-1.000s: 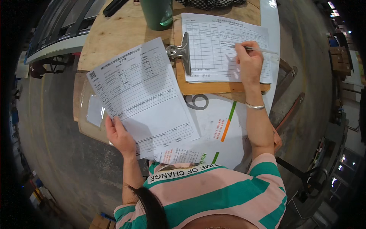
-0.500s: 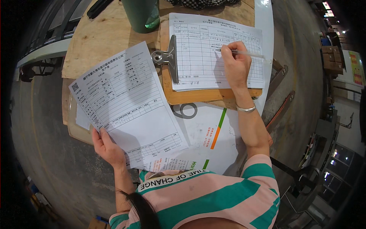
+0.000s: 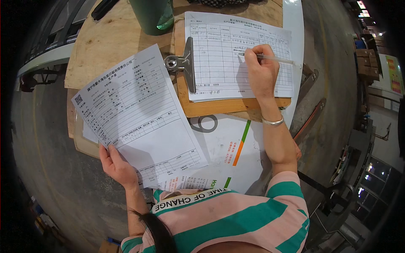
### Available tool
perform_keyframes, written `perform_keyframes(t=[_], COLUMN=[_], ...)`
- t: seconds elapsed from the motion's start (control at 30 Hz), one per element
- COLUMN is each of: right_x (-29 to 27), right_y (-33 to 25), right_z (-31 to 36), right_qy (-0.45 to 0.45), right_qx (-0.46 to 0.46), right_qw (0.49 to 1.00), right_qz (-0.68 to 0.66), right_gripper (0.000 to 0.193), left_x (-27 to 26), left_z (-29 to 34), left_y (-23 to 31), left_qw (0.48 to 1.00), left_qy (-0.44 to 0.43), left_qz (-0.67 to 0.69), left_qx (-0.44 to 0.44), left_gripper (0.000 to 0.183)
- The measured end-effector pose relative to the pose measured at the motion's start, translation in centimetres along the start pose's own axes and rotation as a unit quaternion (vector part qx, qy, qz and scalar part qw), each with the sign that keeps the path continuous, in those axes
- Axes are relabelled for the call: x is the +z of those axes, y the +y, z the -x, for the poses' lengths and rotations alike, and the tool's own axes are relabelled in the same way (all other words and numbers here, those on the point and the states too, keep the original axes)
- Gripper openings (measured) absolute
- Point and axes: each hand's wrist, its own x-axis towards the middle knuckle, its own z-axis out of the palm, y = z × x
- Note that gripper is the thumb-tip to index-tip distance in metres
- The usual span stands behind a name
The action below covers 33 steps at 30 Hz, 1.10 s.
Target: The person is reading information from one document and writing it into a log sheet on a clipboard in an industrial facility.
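Observation:
My right hand [image 3: 262, 72] is closed round a pen [image 3: 276, 59] with a clear barrel, its tip at the middle of a ruled form [image 3: 215, 63]. Several handwritten entries fill the upper rows of that form. It lies on a wooden clipboard [image 3: 211, 109], held at its left edge by a large metal clip [image 3: 185, 64]. At the lower left my left hand [image 3: 118, 166] pinches the corner of a printed sheet [image 3: 156, 145]. This sheet is tilted and bears a table and a square code; the fingers behind it are hidden.
A dark green cup [image 3: 152, 14] stands at the back of the wooden tabletop [image 3: 95, 50]. Beside it lies a black object [image 3: 102, 9]. Under the clipboard and sheet is a large white printed board [image 3: 221, 141]. Right of the table are reddish metal bars [image 3: 310, 120] and stacked cartons [image 3: 366, 63].
The view has shifted slightly. The pen stays at nearly the same spot on the form, and my left hand still holds the sheet.

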Motion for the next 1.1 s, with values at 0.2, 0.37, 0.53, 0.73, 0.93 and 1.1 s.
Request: perform_keyframes(t=[0.2,0.37,0.53,0.73,0.93,1.1], right_x=[0.6,0.0,0.0,0.2,0.1,0.0], right_y=[0.3,-0.3,-0.4,-0.5,-0.8,-0.1], right_z=[0.0,0.2,0.2,0.3,0.3,0.1], right_qy=[0.02,0.024,0.01,-0.005,-0.002,0.024], right_qx=[-0.017,0.002,0.003,0.017,0.021,-0.003], right_qw=[1.0,1.0,0.999,1.0,0.999,0.998], right_qz=[-0.003,0.001,0.034,0.025,0.036,0.05], right_gripper=[0.011,0.011,0.011,0.011,0.012,0.011], left_x=[-0.5,-0.2,0.2,0.0,0.1,0.2], left_z=[0.3,0.2,0.2,0.1,0.2,0.2], left_y=[0.0,-0.5,0.6,0.5,0.7,0.4], left_qw=[0.999,0.999,0.998,0.999,0.999,0.999], left_qy=[0.004,0.017,-0.016,-0.01,-0.003,-0.018], left_qz=[-0.011,0.02,0.056,0.041,0.036,0.035], left_qx=[-0.046,-0.028,-0.004,-0.003,-0.001,-0.014], left_gripper=[0.023,0.024,0.026,0.026,0.024,0.026])
